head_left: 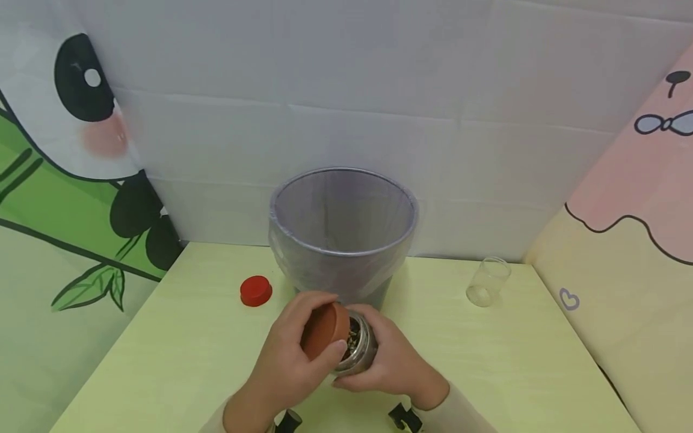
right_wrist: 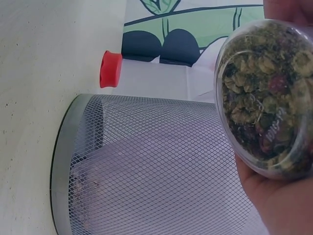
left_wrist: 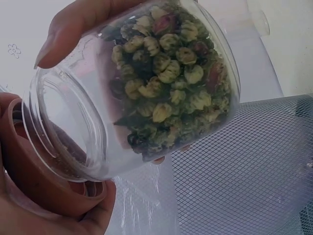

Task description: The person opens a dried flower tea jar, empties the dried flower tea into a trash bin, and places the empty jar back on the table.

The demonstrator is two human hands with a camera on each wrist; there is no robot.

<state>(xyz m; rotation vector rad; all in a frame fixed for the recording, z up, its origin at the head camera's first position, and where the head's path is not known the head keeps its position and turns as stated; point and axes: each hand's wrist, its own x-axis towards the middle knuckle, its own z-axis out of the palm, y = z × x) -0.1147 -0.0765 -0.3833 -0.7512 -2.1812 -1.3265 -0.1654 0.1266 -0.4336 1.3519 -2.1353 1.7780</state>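
Over the near edge of the pale green table [head_left: 487,373], just in front of the mesh waste bin [head_left: 342,240], a person holds a clear glass jar [head_left: 360,349] tilted on its side between both hands. Their right hand [head_left: 395,361] wraps around the jar's body, fingers curled under and behind it; the right wrist view shows the jar's base resting against the palm, packed with dried flower buds [right_wrist: 266,93], yellowish green with a few dark red ones. Their left hand [head_left: 292,361] grips a brown lid [head_left: 323,329], fingers and thumb curled around its edge, and holds it at the jar's mouth. From the left wrist view the lid [left_wrist: 44,181] sits off the threads, tipped away from the open rim so that the mouth is uncovered, and the buds [left_wrist: 171,78] lie heaped towards the bottom end of the jar [left_wrist: 132,93]. The bin is lined with a thin plastic bag that folds over its metal rim. A red cap [head_left: 255,290] lies on the table to the left of the bin, well apart from the hands. An empty clear glass [head_left: 488,281] lies on its side to the right of the bin, near the back wall. Cartoon-printed panels close in the table on both sides.
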